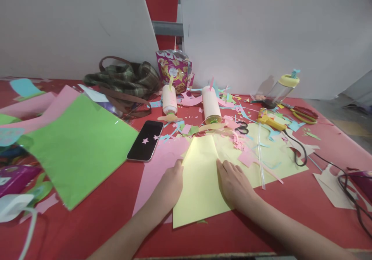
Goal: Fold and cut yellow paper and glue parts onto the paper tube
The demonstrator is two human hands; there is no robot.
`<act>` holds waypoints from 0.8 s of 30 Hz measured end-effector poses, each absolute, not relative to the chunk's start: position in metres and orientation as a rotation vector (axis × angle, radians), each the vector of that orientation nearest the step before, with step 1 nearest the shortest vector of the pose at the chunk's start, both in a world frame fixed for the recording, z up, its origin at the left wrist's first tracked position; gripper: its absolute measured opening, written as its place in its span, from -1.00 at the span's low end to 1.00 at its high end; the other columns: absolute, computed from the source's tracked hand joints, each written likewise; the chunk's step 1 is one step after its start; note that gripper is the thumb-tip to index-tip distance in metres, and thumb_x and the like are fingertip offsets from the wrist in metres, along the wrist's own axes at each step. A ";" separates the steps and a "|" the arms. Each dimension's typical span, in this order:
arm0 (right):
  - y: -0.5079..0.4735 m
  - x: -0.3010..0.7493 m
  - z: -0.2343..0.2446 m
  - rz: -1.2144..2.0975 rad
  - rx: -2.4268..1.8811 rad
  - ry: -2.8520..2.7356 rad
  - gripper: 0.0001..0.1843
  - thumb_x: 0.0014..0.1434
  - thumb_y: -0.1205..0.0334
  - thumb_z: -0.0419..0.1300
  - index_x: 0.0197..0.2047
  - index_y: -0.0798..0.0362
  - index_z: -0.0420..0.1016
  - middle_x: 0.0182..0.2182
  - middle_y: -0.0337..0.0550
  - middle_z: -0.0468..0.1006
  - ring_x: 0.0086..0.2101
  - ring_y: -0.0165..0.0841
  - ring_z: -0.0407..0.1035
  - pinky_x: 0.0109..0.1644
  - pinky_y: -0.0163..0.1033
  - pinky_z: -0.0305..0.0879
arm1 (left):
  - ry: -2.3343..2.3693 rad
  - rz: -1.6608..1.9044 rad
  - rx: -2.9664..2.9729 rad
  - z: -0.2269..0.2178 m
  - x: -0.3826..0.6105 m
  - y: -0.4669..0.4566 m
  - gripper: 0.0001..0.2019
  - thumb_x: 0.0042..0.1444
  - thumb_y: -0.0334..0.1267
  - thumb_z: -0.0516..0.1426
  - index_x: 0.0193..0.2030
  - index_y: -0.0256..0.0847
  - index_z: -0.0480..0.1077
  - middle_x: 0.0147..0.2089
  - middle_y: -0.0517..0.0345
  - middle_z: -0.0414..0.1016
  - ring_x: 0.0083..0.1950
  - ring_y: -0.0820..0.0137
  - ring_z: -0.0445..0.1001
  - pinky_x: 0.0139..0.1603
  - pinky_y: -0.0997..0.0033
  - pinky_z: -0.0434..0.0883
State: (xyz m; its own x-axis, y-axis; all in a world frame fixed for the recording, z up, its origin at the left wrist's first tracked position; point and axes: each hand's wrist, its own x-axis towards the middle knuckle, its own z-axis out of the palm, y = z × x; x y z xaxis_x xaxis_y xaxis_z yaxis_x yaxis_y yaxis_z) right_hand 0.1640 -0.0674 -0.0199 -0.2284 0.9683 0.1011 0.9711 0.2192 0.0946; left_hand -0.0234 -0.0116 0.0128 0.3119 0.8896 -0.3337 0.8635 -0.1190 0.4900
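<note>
A pale yellow sheet of paper (pixel 200 182) lies in front of me, its far end raised and bent up. Its left edge is pinched by my left hand (pixel 171 180), thumb on top. At the right edge, my right hand (pixel 234 178) grips the paper with fingers pressed together. Under the sheet, to the left, is a pink sheet (pixel 157 174); another yellow sheet (pixel 279 171) lies to the right. Beyond my hands stand two white paper-covered cylinders, the shorter one (pixel 169 99) left and the taller one (pixel 211 103) right, each with a paper strip sticking up.
A phone (pixel 147 140) with small pink stars lies beside a green sheet (pixel 81 147). At right are a yellow glue gun (pixel 270 120) with a glue stick, pliers (pixel 303 112) and a clear bottle (pixel 280 91). Small black-handled scissors (pixel 241 127) lie among paper scraps. A snack bag (pixel 174 68) stands behind.
</note>
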 end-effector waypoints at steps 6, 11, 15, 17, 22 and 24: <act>-0.055 0.163 -0.011 -0.062 -2.067 -2.449 -0.55 0.05 0.44 -0.10 0.06 0.28 0.14 -0.37 0.02 0.42 -0.50 -0.33 0.32 -0.46 -0.26 0.11 | 1.513 0.094 1.954 0.014 -0.024 -0.011 -0.77 0.13 -0.31 -0.22 -0.20 -0.28 0.19 -0.54 0.05 0.35 -0.57 0.34 0.35 -0.61 0.49 0.09; -0.045 0.162 0.001 0.093 -2.212 -2.468 -0.53 0.08 0.36 -0.12 0.09 0.25 0.07 -0.41 0.01 0.48 -0.55 -0.29 0.37 -0.60 -0.29 0.03 | 1.508 0.065 1.910 0.020 -0.024 -0.010 -0.76 0.14 -0.32 -0.23 -0.20 -0.28 0.18 -0.50 0.02 0.38 -0.55 0.35 0.36 -0.59 0.48 0.15; -0.035 0.161 0.013 0.214 -2.307 -2.487 -0.47 0.06 0.32 -0.09 0.12 0.27 0.00 -0.52 -0.03 0.49 -0.55 -0.24 0.38 -0.60 -0.30 0.04 | 1.494 0.085 1.860 0.021 -0.023 -0.010 -0.79 0.14 -0.35 -0.22 -0.22 -0.27 0.18 -0.48 0.03 0.39 -0.51 0.36 0.38 -0.56 0.49 0.17; -0.031 0.161 0.017 0.251 -2.304 -2.507 -0.44 0.04 0.32 -0.09 0.14 0.28 -0.03 -0.52 -0.01 0.49 -0.52 -0.22 0.39 -0.58 -0.29 0.07 | 1.493 0.098 1.860 0.021 -0.023 -0.010 -0.80 0.15 -0.35 -0.22 -0.24 -0.26 0.18 -0.47 0.04 0.39 -0.51 0.37 0.38 -0.56 0.50 0.17; -0.021 0.164 0.021 0.356 -2.264 -2.521 -0.37 0.00 0.36 -0.08 0.17 0.30 -0.07 -0.46 0.04 0.47 -0.48 -0.23 0.38 -0.54 -0.30 0.08 | 1.470 0.094 1.839 0.022 -0.023 -0.010 -0.82 0.15 -0.36 -0.21 -0.26 -0.26 0.17 -0.47 0.05 0.39 -0.52 0.39 0.38 -0.56 0.50 0.17; -0.018 0.166 0.022 0.438 -2.243 -2.514 -0.32 -0.04 0.39 -0.06 0.18 0.30 -0.12 -0.43 0.05 0.47 -0.45 -0.22 0.38 -0.55 -0.31 0.06 | 1.457 0.104 1.832 0.023 -0.024 -0.010 -0.82 0.14 -0.37 -0.21 -0.26 -0.26 0.16 -0.46 0.05 0.39 -0.51 0.39 0.39 -0.56 0.51 0.17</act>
State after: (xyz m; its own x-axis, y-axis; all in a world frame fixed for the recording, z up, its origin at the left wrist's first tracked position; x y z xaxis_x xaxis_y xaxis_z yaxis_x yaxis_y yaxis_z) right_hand 0.1662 -0.0178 0.0218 -0.1097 0.9284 -0.3549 0.9938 0.1097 -0.0203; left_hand -0.0236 -0.0096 0.0228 0.3404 0.8572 -0.3865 0.7938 -0.0416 0.6068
